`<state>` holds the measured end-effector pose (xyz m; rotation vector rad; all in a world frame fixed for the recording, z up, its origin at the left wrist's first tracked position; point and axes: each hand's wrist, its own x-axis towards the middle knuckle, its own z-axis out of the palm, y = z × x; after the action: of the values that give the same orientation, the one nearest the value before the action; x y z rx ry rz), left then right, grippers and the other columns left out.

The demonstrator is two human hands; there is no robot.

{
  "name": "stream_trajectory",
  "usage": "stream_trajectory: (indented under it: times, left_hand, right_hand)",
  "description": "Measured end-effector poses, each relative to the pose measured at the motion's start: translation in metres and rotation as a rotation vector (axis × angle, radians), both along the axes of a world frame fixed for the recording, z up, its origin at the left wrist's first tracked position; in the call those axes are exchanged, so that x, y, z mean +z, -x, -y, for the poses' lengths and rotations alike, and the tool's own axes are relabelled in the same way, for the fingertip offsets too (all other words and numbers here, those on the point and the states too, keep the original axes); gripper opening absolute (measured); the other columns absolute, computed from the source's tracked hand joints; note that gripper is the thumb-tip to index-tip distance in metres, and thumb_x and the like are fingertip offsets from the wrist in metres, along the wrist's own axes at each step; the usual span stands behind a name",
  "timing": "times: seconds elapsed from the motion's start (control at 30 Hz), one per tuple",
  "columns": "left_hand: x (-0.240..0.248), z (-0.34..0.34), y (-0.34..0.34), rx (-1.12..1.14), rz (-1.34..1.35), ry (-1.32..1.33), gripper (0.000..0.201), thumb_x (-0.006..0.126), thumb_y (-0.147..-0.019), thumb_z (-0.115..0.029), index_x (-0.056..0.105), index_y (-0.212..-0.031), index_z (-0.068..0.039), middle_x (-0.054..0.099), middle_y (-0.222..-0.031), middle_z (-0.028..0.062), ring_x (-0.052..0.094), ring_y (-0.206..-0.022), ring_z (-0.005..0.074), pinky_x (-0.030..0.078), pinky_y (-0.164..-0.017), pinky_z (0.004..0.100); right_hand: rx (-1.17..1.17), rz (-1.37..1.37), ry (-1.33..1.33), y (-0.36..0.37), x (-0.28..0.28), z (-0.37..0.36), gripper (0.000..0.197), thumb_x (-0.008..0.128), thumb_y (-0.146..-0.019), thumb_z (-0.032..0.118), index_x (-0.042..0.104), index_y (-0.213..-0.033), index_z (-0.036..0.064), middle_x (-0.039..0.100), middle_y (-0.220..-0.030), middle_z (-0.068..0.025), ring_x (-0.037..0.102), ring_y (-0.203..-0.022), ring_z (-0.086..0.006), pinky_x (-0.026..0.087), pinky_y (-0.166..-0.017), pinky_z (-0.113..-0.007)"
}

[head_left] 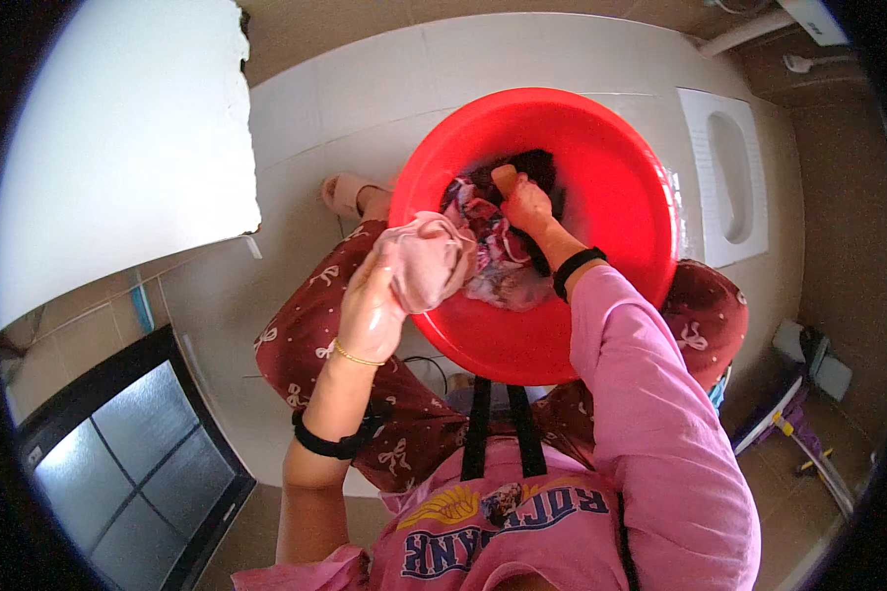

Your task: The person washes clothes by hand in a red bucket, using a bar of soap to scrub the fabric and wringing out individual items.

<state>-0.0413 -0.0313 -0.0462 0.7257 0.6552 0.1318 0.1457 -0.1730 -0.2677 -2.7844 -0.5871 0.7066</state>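
A big red basin point(616, 177) stands between my knees, with wet dark and patterned clothes point(483, 222) bunched inside it. My left hand point(372, 307) is closed on a wadded pale pink cloth point(426, 261), held up at the basin's left rim. Wet shine shows on that hand and its wrist. Down in the basin, my right hand point(530, 205) is closed round a small tan block point(505, 179) that looks like a bar of soap, just above the clothes. Its fingers are partly hidden. Some cloudy water or suds point(508, 284) shows beside the clothes.
A white squat toilet point(731, 177) is set in the tiled floor at the right. Mops point(793, 424) lean at the lower right. A white panel with a ragged edge point(138, 138) fills the upper left, and a dark-framed glass pane point(138, 473) stands below it.
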Motion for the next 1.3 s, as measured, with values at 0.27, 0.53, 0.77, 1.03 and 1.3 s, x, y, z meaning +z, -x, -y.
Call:
stream_trajectory:
  times: [0.27, 0.53, 0.77, 1.03, 1.3]
  left_hand:
    - [-0.005, 0.001, 0.000, -0.177, -0.083, 0.181, 0.037, 0.040, -0.090, -0.024, 0.042, -0.120, -0.003, 0.050, -0.116, 0.0072, 0.050, -0.104, 0.0151, 0.039, -0.089, 0.0287]
    - [0.013, 0.021, -0.001, -0.199, 0.029, 0.284, 0.040, 0.037, -0.091, -0.029, 0.039, -0.122, -0.004, 0.049, -0.118, 0.0071, 0.048, -0.106, 0.0165, 0.038, -0.091, 0.0312]
    - [0.028, 0.073, -0.013, -0.196, 0.145, 0.369, 0.040, 0.031, -0.091, -0.030, 0.040, -0.120, -0.004, 0.044, -0.123, 0.0080, 0.042, -0.112, 0.0193, 0.031, -0.098, 0.0345]
    - [0.038, 0.088, 0.000, -0.472, 0.145, 0.445, 0.048, 0.027, -0.091, -0.034, 0.033, -0.126, -0.001, 0.043, -0.124, 0.0135, 0.042, -0.115, 0.0234, 0.029, -0.099, 0.0374]
    - [0.034, 0.105, -0.012, -0.228, 0.118, 0.354, 0.060, 0.028, -0.087, -0.047, 0.030, -0.128, -0.003, 0.039, -0.128, 0.0100, 0.037, -0.118, 0.0221, 0.028, -0.099, 0.0357]
  right_hand:
    - [0.070, -0.093, 0.079, 0.002, 0.014, -0.001, 0.039, 0.044, -0.079, 0.031, 0.048, -0.106, 0.0025, 0.056, -0.101, -0.0194, 0.058, -0.088, -0.0304, 0.046, -0.075, -0.039]
    - [-0.555, -0.778, -0.651, -0.019, 0.164, 0.020, 0.025, 0.045, -0.080, 0.013, 0.048, -0.102, 0.0013, 0.057, -0.088, -0.0172, 0.059, -0.080, -0.0187, 0.051, -0.063, -0.036]
    - [0.052, 0.374, -0.900, 0.129, 0.224, 0.007, 0.030, 0.050, -0.077, 0.009, 0.042, -0.104, 0.0011, 0.041, -0.114, -0.0236, 0.037, -0.109, -0.0417, 0.027, -0.088, -0.054]
    - [-0.635, -0.439, -0.814, 0.072, 0.148, 0.051, 0.033, 0.046, -0.082, 0.028, 0.050, -0.088, -0.0040, 0.053, -0.082, -0.0231, 0.052, -0.080, -0.0373, 0.040, -0.071, -0.043]
    - [-0.077, 0.506, -0.929, 0.134, 0.226, 0.035, 0.030, 0.052, -0.073, 0.014, 0.050, -0.095, -0.0051, 0.049, -0.098, -0.0238, 0.045, -0.096, -0.0390, 0.034, -0.084, -0.045]
